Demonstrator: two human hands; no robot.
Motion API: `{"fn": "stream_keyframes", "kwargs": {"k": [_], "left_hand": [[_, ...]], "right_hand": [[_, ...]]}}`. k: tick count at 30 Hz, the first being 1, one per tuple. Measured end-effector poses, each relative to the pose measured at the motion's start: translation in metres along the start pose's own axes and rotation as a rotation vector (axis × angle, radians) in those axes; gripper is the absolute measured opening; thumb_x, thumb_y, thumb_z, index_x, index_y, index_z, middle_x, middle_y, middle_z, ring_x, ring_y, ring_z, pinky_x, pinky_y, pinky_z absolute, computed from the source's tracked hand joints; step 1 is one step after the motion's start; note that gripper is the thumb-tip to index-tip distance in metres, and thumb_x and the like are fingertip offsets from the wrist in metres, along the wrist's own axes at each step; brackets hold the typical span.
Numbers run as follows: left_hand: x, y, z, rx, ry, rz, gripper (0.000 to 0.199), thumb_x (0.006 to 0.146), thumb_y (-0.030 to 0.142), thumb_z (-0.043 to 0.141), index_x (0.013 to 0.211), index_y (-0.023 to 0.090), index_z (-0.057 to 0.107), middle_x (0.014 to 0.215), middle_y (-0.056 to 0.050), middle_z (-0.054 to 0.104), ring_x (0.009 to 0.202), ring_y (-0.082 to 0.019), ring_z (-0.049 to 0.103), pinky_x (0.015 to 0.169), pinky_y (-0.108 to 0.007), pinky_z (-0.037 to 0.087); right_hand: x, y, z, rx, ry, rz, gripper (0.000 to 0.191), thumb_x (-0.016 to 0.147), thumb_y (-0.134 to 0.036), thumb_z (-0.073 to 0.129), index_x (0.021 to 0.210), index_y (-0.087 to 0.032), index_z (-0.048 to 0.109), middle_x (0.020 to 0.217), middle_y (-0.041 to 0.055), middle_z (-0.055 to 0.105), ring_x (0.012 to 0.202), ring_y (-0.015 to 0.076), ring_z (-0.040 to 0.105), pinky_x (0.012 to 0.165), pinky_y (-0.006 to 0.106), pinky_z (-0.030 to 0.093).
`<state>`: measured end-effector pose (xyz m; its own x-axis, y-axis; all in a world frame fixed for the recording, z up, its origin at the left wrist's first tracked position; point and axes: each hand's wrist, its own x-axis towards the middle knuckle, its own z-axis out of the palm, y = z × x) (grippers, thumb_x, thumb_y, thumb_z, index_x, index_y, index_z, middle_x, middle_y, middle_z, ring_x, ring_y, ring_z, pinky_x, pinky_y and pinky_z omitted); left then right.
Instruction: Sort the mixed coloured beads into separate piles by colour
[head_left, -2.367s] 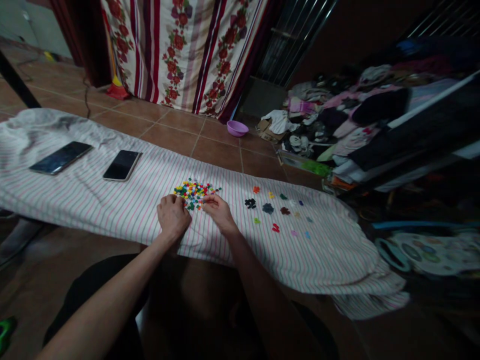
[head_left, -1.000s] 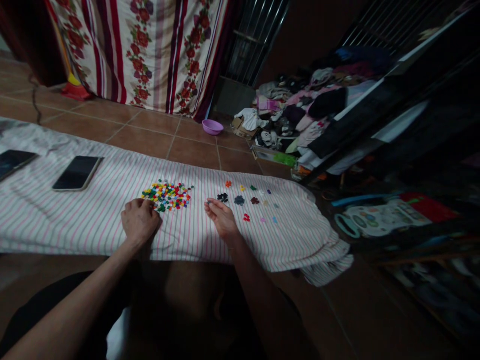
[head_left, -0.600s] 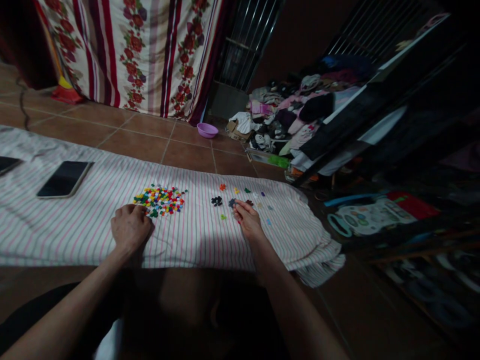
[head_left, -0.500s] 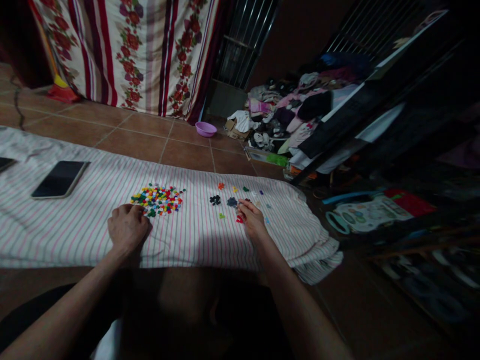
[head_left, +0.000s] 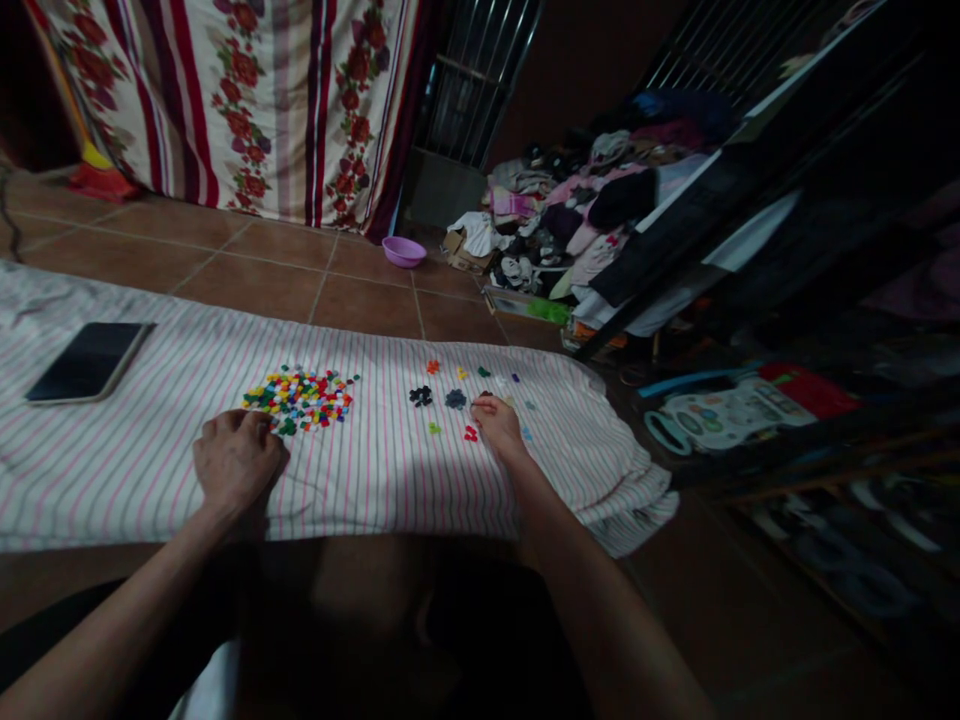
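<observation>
My left hand (head_left: pixel 238 460) rests on the striped cloth at the near left edge of a pile of small multicoloured pieces (head_left: pixel 307 398). Its fingers are curled under, and whatever they hold, if anything, is hidden. Over the small colour groups to the right, my right hand (head_left: pixel 499 425) has thumb and forefinger pinched together; what is between them is too small to make out. Close to its fingertips lie a dark grey group (head_left: pixel 455 399) and red pieces (head_left: pixel 470 433). Black pieces (head_left: pixel 421 396), orange pieces (head_left: pixel 433 367) and light green pieces (head_left: pixel 434 428) sit further left.
A phone (head_left: pixel 90 362) lies on the striped cloth (head_left: pixel 172 380) at the left. Beyond the cloth's far edge, a purple basin (head_left: pixel 403 252) stands on the tiled floor near a heap of clothes (head_left: pixel 555 215). A floral curtain (head_left: pixel 285 110) hangs behind.
The whole view has shifted, so things appear slightly further left. My right hand keeps its pinch near the dark grey pieces, and more of the red pieces shows. My left hand stays by the pile.
</observation>
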<state>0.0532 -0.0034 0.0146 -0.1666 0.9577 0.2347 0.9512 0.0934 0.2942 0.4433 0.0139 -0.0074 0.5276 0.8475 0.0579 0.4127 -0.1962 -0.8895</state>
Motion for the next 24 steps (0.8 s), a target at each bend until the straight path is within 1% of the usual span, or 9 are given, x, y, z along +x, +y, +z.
{"fn": "stream_keyframes", "kwargs": {"k": [2, 8, 11, 14, 19, 24], "left_hand": [[0.0, 0.0, 0.0, -0.003, 0.001, 0.002, 0.034, 0.084, 0.026, 0.043, 0.105, 0.017, 0.068, 0.116, -0.017, 0.062, 0.108, -0.035, 0.054, 0.086, -0.051, 0.046], [0.001, 0.002, -0.001, -0.02, -0.002, -0.003, 0.034, 0.083, 0.025, 0.044, 0.104, 0.017, 0.069, 0.115, -0.019, 0.062, 0.108, -0.036, 0.054, 0.086, -0.053, 0.045], [0.0, 0.002, -0.001, -0.004, -0.009, 0.003, 0.034, 0.084, 0.026, 0.043, 0.105, 0.016, 0.068, 0.116, -0.019, 0.062, 0.108, -0.036, 0.054, 0.086, -0.052, 0.045], [0.0, 0.001, -0.001, 0.015, -0.016, 0.005, 0.035, 0.084, 0.026, 0.042, 0.106, 0.016, 0.067, 0.117, -0.018, 0.061, 0.11, -0.035, 0.054, 0.087, -0.049, 0.044], [0.0, 0.002, 0.001, 0.047, -0.014, -0.008, 0.036, 0.084, 0.028, 0.042, 0.107, 0.017, 0.067, 0.117, -0.015, 0.062, 0.11, -0.033, 0.054, 0.087, -0.045, 0.043], [0.002, 0.003, 0.002, 0.057, -0.022, -0.03, 0.036, 0.083, 0.027, 0.042, 0.106, 0.018, 0.068, 0.116, -0.014, 0.062, 0.108, -0.031, 0.053, 0.085, -0.042, 0.042]], "right_hand": [[0.001, 0.0, 0.001, -0.033, 0.006, 0.004, 0.02, 0.059, -0.035, 0.066, 0.072, -0.02, 0.065, 0.057, -0.0038, 0.059, 0.055, 0.0128, 0.055, 0.054, 0.024, 0.044], [0.003, -0.002, 0.003, -0.016, -0.025, -0.023, 0.006, 0.06, -0.024, 0.066, 0.066, -0.023, 0.068, 0.055, -0.0035, 0.058, 0.053, 0.0127, 0.054, 0.054, 0.026, 0.047], [0.003, -0.004, 0.005, -0.105, -0.007, -0.056, 0.01, 0.061, -0.017, 0.062, 0.065, -0.023, 0.068, 0.053, -0.0036, 0.056, 0.054, 0.0132, 0.053, 0.058, 0.028, 0.047], [0.004, -0.007, 0.007, -0.187, 0.035, -0.083, 0.014, 0.062, -0.012, 0.06, 0.063, -0.024, 0.067, 0.053, -0.0031, 0.055, 0.056, 0.0144, 0.053, 0.062, 0.03, 0.046], [0.005, -0.009, 0.009, -0.245, 0.063, -0.079, 0.014, 0.061, -0.01, 0.062, 0.058, -0.024, 0.063, 0.056, -0.0013, 0.058, 0.061, 0.0168, 0.056, 0.065, 0.031, 0.045], [0.009, -0.005, 0.01, -0.337, 0.046, -0.121, 0.011, 0.062, -0.012, 0.06, 0.062, -0.023, 0.063, 0.06, -0.0004, 0.06, 0.059, 0.0165, 0.058, 0.062, 0.03, 0.045]]}}
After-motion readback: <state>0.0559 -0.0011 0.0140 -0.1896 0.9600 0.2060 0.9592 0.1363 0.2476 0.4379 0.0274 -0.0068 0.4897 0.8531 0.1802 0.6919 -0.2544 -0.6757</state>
